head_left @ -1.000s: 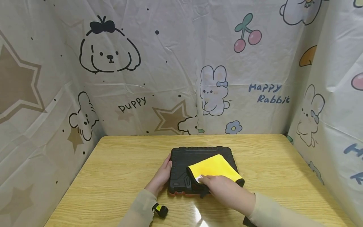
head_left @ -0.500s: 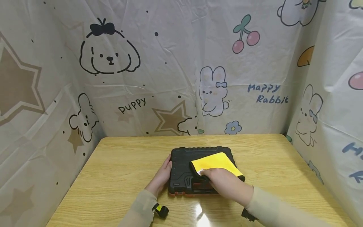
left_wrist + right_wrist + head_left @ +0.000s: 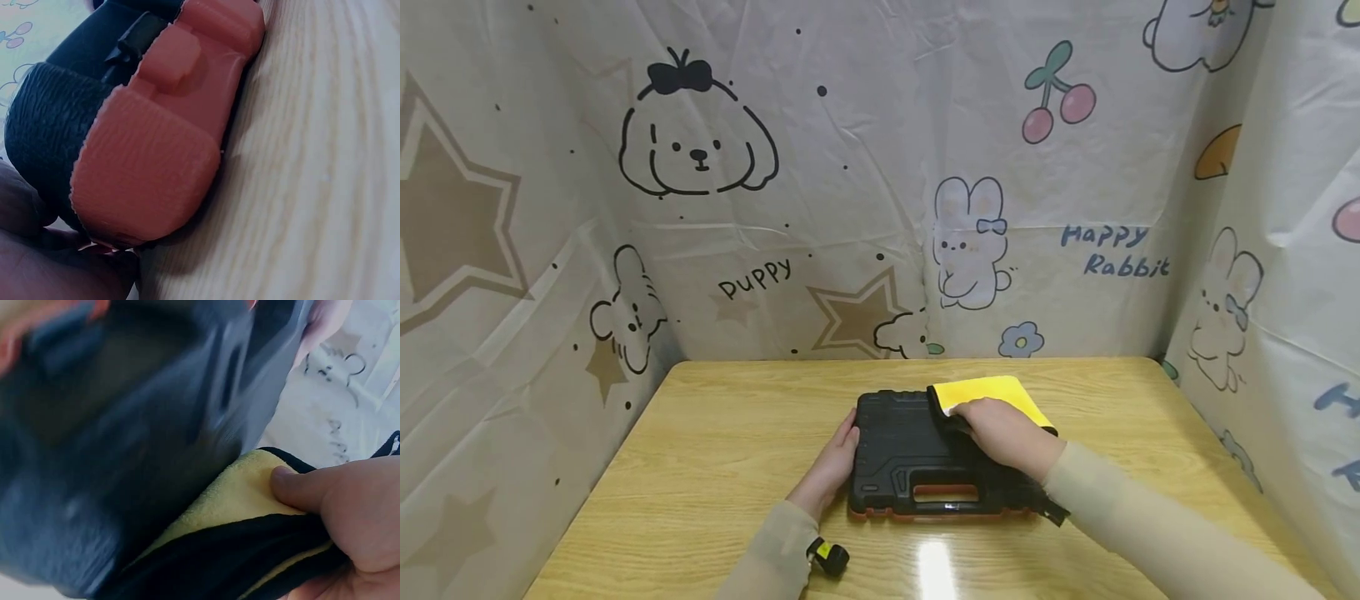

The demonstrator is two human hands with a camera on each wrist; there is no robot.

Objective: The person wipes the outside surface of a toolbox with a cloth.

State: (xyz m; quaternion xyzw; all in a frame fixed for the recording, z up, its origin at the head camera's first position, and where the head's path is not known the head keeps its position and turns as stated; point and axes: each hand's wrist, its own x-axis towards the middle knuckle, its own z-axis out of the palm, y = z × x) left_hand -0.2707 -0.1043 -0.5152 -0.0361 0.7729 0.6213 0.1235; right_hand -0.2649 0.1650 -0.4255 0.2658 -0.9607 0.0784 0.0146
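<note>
"Puppy" and "Happy Rabbit" read on the curtain (image 3: 880,208) behind the table (image 3: 700,467), where the black case (image 3: 910,454) lies mid-table. The left hand (image 3: 833,468) rests on its left edge, fingers seemingly straight. The right hand (image 3: 1003,433) grips the yellow cloth (image 3: 988,390) on the case's far right corner.

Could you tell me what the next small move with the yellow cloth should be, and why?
Probably draw the yellow cloth back toward the handle: the right hand holds it at the black case's far right corner, while the left hand steadies the left edge.
</note>
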